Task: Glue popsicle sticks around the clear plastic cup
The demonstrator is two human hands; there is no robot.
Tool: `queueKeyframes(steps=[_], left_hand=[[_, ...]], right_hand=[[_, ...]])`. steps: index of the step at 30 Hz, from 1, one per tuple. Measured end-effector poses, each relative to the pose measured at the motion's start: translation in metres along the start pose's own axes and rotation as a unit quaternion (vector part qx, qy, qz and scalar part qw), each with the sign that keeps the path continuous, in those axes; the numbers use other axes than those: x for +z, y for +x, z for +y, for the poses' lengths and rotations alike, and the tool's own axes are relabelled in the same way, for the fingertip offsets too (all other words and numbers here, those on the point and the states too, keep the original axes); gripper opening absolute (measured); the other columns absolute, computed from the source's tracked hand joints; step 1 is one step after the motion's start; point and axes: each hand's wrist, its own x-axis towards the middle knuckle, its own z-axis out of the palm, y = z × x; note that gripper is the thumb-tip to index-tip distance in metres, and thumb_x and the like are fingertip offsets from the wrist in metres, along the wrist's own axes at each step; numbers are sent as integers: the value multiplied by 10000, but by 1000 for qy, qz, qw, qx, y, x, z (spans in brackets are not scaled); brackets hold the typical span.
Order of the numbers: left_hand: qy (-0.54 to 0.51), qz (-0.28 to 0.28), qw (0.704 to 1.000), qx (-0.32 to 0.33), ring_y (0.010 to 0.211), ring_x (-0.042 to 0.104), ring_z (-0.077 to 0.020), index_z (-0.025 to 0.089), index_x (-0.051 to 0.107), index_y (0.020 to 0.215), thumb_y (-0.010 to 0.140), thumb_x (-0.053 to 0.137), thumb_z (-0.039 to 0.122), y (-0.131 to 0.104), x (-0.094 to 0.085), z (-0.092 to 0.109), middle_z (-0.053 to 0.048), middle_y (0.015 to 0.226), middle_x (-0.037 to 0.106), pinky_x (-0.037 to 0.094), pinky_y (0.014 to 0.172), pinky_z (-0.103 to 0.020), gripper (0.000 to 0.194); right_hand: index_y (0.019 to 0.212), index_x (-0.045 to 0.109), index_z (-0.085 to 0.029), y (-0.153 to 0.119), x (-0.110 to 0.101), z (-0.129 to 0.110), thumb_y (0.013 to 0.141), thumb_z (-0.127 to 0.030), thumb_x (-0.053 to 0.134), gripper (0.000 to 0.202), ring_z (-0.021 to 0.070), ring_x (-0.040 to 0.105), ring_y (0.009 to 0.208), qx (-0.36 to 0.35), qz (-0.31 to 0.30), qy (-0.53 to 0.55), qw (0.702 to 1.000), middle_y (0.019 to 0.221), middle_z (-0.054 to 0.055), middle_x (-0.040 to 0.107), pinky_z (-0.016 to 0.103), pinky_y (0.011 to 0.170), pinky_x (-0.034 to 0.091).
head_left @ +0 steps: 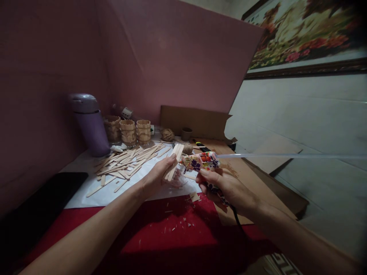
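Several wooden sticks (177, 159) in my left hand (159, 172), one glue gun (197, 162) in my right hand (229, 185).
Over the white paper (77, 195), toward its right edge, I pinch the sticks side by side and wrap my right hand round the glue gun, its nozzle (181, 162) just beside them; whether it touches, I can't tell. A slipping nozzle could burn my left hand; a loosened pinch could let the sticks slide out of line.

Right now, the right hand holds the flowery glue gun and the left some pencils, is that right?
Not quite: the head view shows the left hand holding flat wooden sticks, not pencils. The right hand does hold the flowery glue gun.
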Motion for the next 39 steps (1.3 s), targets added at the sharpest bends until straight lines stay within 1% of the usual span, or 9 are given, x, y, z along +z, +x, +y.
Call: queueKeyframes(steps=[5,10,14,19,25,30,34,36,39], left_hand=[[-15,-13,1000,3,637,618,-163,139,697,1072,822,688,690,0,-2,-2,-67,822,692,529,563,-265,605],[-11,-27,1000,-4,658,645,-183,145,676,1214,838,667,696,-1,-1,-2,-77,825,707,539,569,-274,667],[-17,-31,999,-4,616,622,-168,133,693,1162,826,686,691,0,0,-1,-64,777,689,522,547,-262,651],[-40,-46,998,-1,592,614,-161,133,696,1092,817,718,663,0,0,0,-51,736,672,520,564,-267,598],[-27,-42,999,-9,579,614,-169,125,702,1109,795,725,684,0,-1,-1,-54,729,678,521,537,-274,642],[-30,-58,998,4,572,608,-156,127,711,880,816,708,673,-2,1,-2,-59,693,666,511,533,-251,549],[-11,-62,998,4,552,591,-157,130,683,765,752,725,731,-3,4,2,-61,648,645,511,512,-252,603],[-4,-46,999,-2,542,582,-159,135,674,758,704,747,754,-3,6,4,-57,636,637,512,505,-260,625],[-3,-26,1000,-12,564,586,-164,139,682,842,679,768,753,-4,6,4,-53,663,645,512,518,-264,641]], right_hand=[[769,602,-160,1,0,0,903,-581,569,443,46,385,395,-7,8,2,1000,656,-28,549,188,342,270],[746,601,-161,3,-3,2,919,-550,563,427,46,385,382,-22,16,-1,1000,628,-28,546,189,341,270],[730,592,-165,3,-5,3,920,-531,560,413,50,384,383,-21,14,0,1000,602,-34,522,192,341,267],[760,600,-165,2,-6,3,930,-563,554,434,45,372,376,-29,13,12,999,624,-30,548,204,349,264],[756,597,-168,5,-9,7,914,-555,582,418,54,381,400,-37,5,30,999,631,-24,557,213,368,277],[745,599,-169,5,-10,10,916,-577,578,443,60,381,413,-42,2,25,999,612,-23,542,211,373,276],[762,610,-162,5,-11,11,935,-580,556,456,57,386,421,-38,7,18,999,609,-26,535,203,389,295],[765,610,-161,6,-11,11,943,-575,549,455,55,386,422,-37,8,22,999,600,-30,528,199,398,310],[745,600,-161,6,-10,10,939,-575,560,459,53,385,420,-32,9,31,999,596,-29,526,193,386,309]])
